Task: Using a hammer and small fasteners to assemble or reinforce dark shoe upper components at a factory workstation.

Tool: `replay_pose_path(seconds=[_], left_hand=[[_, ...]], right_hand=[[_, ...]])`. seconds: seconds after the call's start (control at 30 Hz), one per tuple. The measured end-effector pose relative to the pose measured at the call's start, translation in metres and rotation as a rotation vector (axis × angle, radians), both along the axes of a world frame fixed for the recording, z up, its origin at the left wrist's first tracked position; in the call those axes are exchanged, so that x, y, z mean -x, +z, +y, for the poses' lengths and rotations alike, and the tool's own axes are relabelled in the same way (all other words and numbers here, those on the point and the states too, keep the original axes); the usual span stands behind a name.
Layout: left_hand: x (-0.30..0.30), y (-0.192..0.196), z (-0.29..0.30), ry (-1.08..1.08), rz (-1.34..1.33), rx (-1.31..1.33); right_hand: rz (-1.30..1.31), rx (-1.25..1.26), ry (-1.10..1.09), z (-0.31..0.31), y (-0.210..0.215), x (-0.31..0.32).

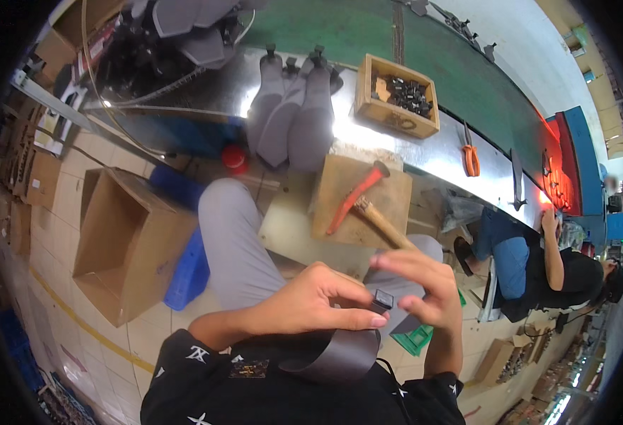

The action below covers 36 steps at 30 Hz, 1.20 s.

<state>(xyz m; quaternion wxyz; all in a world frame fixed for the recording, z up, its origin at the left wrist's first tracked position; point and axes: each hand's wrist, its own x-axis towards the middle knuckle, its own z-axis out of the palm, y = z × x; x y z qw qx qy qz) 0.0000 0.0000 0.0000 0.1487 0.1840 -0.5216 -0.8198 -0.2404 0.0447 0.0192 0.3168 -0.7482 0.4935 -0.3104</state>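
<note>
My left hand [318, 301] pinches a small black plastic clip [382, 300] between thumb and fingers, in front of my lap. Below that hand a curved dark grey strip [343, 358] hangs; whether it joins the clip is hidden by my fingers. Just right of the clip, my right hand [425, 287] has its fingers apart and holds nothing visible. Past it, a hammer with a red head [357, 195] and wooden handle lies on a worn wooden block [331, 188] between my knees. The handle's end runs close to my right fingertips.
On the metal bench edge lie grey strips with black ends [301, 117], a wooden box [396, 126] of small black parts and orange-handled pliers [471, 159]. Darker pieces pile up at left [184, 42]. A cardboard box [131, 244] stands on the floor; a co-worker [573, 273] sits at right.
</note>
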Motion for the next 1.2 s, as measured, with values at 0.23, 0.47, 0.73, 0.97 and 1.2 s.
replay_pose_path(seconds=[0.23, 0.47, 0.73, 0.97, 1.2], left_hand=[[0.007, -0.008, 0.001, -0.159, 0.211, -0.059], [0.005, -0.014, -0.002, -0.161, 0.151, 0.006], [0.007, -0.014, 0.001, 0.004, -0.031, 0.115], [0.02, -0.014, 0.003, 0.1, -0.117, 0.093], [0.024, -0.008, -0.003, 0.002, -0.142, 0.174]], right_hand=[[-0.371, -0.093, 0.468, -0.013, 0.011, -0.009], [0.131, 0.058, -0.034, -0.056, 0.007, 0.047], [0.842, 0.315, -0.819, -0.139, -0.169, 0.253], [-0.132, -0.314, -0.733, -0.133, -0.136, 0.264], [-0.524, -0.248, 0.002, 0.013, -0.061, 0.098]])
